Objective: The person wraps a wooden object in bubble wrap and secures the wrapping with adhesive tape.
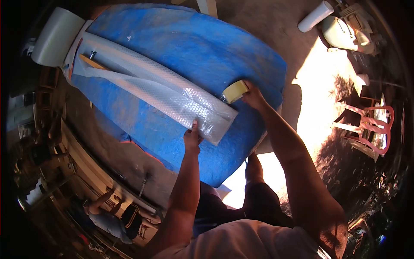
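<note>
A long bundle of clear bubble wrap (172,101) lies slantwise across a blue covered table (241,47). At its upper left end the wrap gapes, showing a wooden piece (94,62) with a metal fitting (92,54). Shiny clear tape covers the near end. My left hand (192,139) grips the wrap's lower edge near that end, thumb on top and the other fingers partly hidden. My right hand (253,96) is closed around a roll of yellowish packing tape (235,91), held at the bundle's right corner.
A large roll of wrapping material (58,36) sits at the table's upper left end. A red plastic chair (366,123) stands on the right, and a white roll (315,16) lies at upper right. Another person (110,220) works by long wooden boards at lower left.
</note>
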`<state>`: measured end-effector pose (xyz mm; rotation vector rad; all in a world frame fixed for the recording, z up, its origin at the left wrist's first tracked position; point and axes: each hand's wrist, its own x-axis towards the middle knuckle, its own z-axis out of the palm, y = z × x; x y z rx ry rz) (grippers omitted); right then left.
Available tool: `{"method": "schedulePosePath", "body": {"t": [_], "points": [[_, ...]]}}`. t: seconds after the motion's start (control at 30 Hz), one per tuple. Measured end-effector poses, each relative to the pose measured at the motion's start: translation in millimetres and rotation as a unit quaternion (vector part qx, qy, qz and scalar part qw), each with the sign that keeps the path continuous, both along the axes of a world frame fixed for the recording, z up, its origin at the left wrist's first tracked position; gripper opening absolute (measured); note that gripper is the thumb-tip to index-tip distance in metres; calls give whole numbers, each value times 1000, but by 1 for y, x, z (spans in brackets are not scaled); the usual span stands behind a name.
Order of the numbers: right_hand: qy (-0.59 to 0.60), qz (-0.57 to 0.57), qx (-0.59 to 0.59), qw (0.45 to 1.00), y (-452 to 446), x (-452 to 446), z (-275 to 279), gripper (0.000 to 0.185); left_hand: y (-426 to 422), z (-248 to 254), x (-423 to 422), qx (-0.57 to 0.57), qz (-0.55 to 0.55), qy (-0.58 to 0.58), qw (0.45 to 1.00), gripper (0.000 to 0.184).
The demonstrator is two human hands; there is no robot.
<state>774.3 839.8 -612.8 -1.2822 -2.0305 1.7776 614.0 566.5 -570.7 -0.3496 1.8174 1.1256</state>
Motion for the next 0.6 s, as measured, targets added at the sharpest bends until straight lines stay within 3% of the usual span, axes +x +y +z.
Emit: {"method": "schedulePosePath", "body": {"t": [0.03,0.1,0.23,0.3,0.4,0.53,0.6], "points": [[-2,-3,-2,1000,-5,3,-1,47,5,2,7,0,16,30,999,73],[-11,-75,-160,984,-19,-4,24,41,7,-6,8,32,58,12,998,71],[43,-125,-114,985,-37,-11,5,41,10,-3,15,116,137,-43,983,73],[125,-239,-255,929,-44,-12,16,41,10,-1,20,146,142,-78,976,73],[193,-157,-308,918,-37,7,37,44,13,1,25,222,143,-113,958,72],[183,-94,-288,935,-22,13,52,41,14,23,41,299,161,-121,933,67],[26,-56,-127,990,-11,9,60,30,11,38,39,302,146,-108,936,70]]}}
